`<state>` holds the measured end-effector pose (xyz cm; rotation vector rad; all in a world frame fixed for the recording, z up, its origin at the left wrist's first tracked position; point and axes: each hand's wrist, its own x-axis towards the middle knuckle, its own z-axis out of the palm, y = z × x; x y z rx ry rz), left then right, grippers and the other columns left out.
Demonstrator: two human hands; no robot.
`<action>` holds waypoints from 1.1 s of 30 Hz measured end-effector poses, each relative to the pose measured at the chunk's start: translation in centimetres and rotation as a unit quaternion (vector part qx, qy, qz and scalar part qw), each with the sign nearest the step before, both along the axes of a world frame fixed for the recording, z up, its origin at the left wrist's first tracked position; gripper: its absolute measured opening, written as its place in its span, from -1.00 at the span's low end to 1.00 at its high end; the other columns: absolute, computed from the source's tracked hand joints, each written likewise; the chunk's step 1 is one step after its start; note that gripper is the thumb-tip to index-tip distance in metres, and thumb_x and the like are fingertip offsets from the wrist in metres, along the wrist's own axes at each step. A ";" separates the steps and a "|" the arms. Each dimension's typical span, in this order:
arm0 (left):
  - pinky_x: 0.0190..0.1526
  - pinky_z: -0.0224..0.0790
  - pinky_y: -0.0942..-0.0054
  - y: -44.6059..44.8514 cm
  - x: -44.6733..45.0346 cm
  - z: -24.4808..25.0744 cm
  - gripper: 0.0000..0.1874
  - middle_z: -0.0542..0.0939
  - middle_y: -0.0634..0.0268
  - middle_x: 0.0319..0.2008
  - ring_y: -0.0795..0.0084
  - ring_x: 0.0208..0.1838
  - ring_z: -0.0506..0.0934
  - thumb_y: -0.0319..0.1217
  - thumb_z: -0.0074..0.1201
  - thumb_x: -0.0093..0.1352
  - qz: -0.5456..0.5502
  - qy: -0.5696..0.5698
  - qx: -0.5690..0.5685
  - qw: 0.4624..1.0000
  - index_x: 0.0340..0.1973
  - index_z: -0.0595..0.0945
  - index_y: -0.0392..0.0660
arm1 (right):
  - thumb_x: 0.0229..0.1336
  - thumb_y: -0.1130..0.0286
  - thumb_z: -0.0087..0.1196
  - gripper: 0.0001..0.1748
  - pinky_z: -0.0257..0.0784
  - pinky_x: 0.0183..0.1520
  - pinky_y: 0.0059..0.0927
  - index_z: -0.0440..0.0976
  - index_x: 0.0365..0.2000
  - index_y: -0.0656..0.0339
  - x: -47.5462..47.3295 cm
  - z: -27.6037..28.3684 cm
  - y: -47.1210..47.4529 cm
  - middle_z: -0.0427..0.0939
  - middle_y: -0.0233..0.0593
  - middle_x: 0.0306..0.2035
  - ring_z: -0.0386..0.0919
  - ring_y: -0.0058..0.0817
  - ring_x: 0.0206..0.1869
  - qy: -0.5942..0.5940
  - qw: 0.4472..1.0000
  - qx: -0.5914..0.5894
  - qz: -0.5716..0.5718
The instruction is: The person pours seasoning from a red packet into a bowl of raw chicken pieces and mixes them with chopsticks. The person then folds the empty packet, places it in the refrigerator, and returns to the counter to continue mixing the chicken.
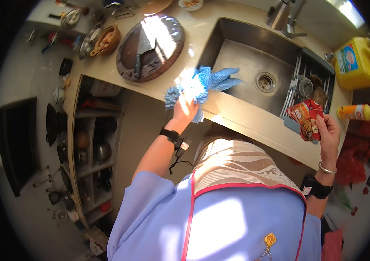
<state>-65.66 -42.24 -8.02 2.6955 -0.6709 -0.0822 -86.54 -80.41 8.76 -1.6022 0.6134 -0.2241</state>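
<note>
My left hand (185, 109) grips a crumpled blue patterned cloth (204, 81) at the counter's front edge. Bright sunlight washes out part of the cloth, and one end trails over the near rim of the steel sink (237, 62). In my right hand (329, 132) is a red printed food packet (306, 120), pinched between thumb and fingers above the counter's right front corner. Beyond the packet, a drying rack (290, 87) spans the sink's right side and carries a clear glass vessel (303, 85) and brownish items I cannot make out.
A cleaver (145, 44) lies on a round chopping board (171, 49) left of the sink. Farther left stands a basket (114, 40) with contents. A yellow jug (358, 65) and an orange-and-yellow bottle (354, 112) sit at right. The faucet (291, 27) rises behind the sink.
</note>
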 end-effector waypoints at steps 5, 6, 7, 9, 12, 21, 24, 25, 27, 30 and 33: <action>-0.19 0.39 0.03 1.5 -2.6 4.5 -0.65 0.53 -0.18 -0.25 -0.18 -0.19 0.51 -0.36 0.05 0.23 0.097 0.078 -0.124 0.984 -0.13 0.42 -0.29 | 0.28 0.40 0.01 -0.83 0.34 -0.35 -0.74 0.46 -0.37 0.30 1.3 4.1 1.6 0.51 -0.49 -0.42 0.40 -0.84 -0.41 -0.017 0.996 -0.015 0.086; -0.17 0.38 0.02 2.6 -3.3 5.3 -0.66 0.52 -0.21 -0.22 -0.20 -0.18 0.50 -0.36 0.02 0.23 0.142 0.100 -0.170 0.970 -0.13 0.42 -0.29 | 0.28 0.39 0.01 -0.83 0.34 -0.35 -0.74 0.46 -0.37 0.30 1.2 4.6 1.9 0.51 -0.49 -0.42 0.40 -0.84 -0.41 -0.022 0.995 -0.013 0.095; -0.16 0.37 0.01 3.7 -4.1 6.1 -0.67 0.52 -0.23 -0.19 -0.22 -0.16 0.49 -0.37 -0.01 0.24 0.179 0.112 -0.224 0.952 -0.13 0.43 -0.29 | 0.28 0.39 0.01 -0.83 0.34 -0.35 -0.74 0.46 -0.37 0.30 1.1 5.4 2.2 0.51 -0.48 -0.42 0.40 -0.83 -0.41 -0.033 0.994 0.001 0.106; -0.11 0.38 0.12 6.6 -5.5 6.9 -0.65 0.56 -0.14 -0.18 -0.07 -0.14 0.54 -0.37 -0.09 0.28 0.246 0.097 -0.289 0.920 -0.07 0.44 -0.30 | 0.28 0.40 0.00 -0.83 0.35 -0.34 -0.74 0.45 -0.36 0.31 1.2 6.4 2.9 0.52 -0.46 -0.41 0.40 -0.83 -0.41 -0.035 0.992 -0.012 0.123; -0.10 0.39 0.26 12.0 -7.1 8.3 -0.65 0.59 0.09 -0.17 0.19 -0.13 0.55 -0.35 -0.11 0.33 0.344 0.120 -0.503 0.784 -0.03 0.48 -0.28 | 0.29 0.42 -0.02 -0.84 0.36 -0.34 -0.74 0.43 -0.36 0.31 1.6 8.6 4.4 0.51 -0.45 -0.40 0.41 -0.83 -0.40 -0.038 0.989 -0.013 0.140; -0.06 0.42 0.36 32.3 4.6 11.7 -0.65 0.58 0.24 -0.11 0.35 -0.09 0.55 -0.23 -0.03 0.42 0.351 0.024 -0.763 0.542 -0.02 0.52 -0.20 | 0.29 0.37 -0.01 -0.83 0.11 -0.48 -0.81 0.44 -0.40 0.22 10.8 7.6 10.9 0.38 -0.61 -0.52 0.22 -0.90 -0.53 0.000 0.993 -0.028 0.118; -0.02 0.42 0.35 35.5 14.0 10.7 -0.68 0.57 0.24 -0.07 0.34 -0.06 0.54 -0.34 -0.03 0.41 0.378 0.012 -0.745 0.549 0.03 0.50 -0.19 | 0.29 0.35 -0.01 -0.83 0.05 -0.50 -0.80 0.45 -0.40 0.20 15.2 7.0 12.9 0.38 -0.64 -0.53 0.19 -0.92 -0.53 0.012 0.995 -0.036 0.098; 0.01 0.42 0.33 36.0 16.9 10.2 -0.68 0.57 0.24 -0.04 0.30 -0.04 0.55 -0.40 -0.06 0.41 0.380 0.011 -0.726 0.573 0.07 0.48 -0.18 | 0.29 0.35 -0.01 -0.83 0.06 -0.50 -0.80 0.45 -0.40 0.20 16.1 6.7 13.4 0.38 -0.64 -0.53 0.20 -0.92 -0.52 0.009 0.994 -0.049 0.098; -0.02 0.41 0.37 37.3 22.8 9.9 -0.66 0.57 0.23 -0.05 0.33 -0.04 0.54 -0.45 -0.01 0.36 0.371 -0.039 -0.682 0.629 0.05 0.48 -0.22 | 0.29 0.34 0.00 -0.83 0.08 -0.49 -0.81 0.45 -0.40 0.20 17.2 6.6 14.6 0.39 -0.63 -0.52 0.21 -0.92 -0.52 0.003 0.995 -0.053 0.087; -0.03 0.39 0.38 37.0 28.4 7.8 -0.59 0.56 0.19 -0.04 0.32 -0.04 0.54 -0.50 0.02 0.29 0.399 -0.034 -0.580 0.709 0.07 0.46 -0.25 | 0.28 0.38 0.02 -0.85 0.16 -0.40 -0.81 0.45 -0.39 0.23 17.4 6.2 15.7 0.43 -0.60 -0.48 0.27 -0.90 -0.46 0.031 0.995 -0.080 0.048; 0.03 0.34 0.31 35.7 34.0 5.5 -0.45 0.54 0.03 -0.02 0.12 0.00 0.53 -0.45 0.06 0.20 0.415 -0.039 -0.379 0.826 0.14 0.40 -0.23 | 0.27 0.40 0.02 -0.86 0.19 -0.35 -0.81 0.44 -0.39 0.23 17.7 6.2 16.5 0.44 -0.58 -0.46 0.29 -0.88 -0.43 0.043 0.994 -0.091 0.036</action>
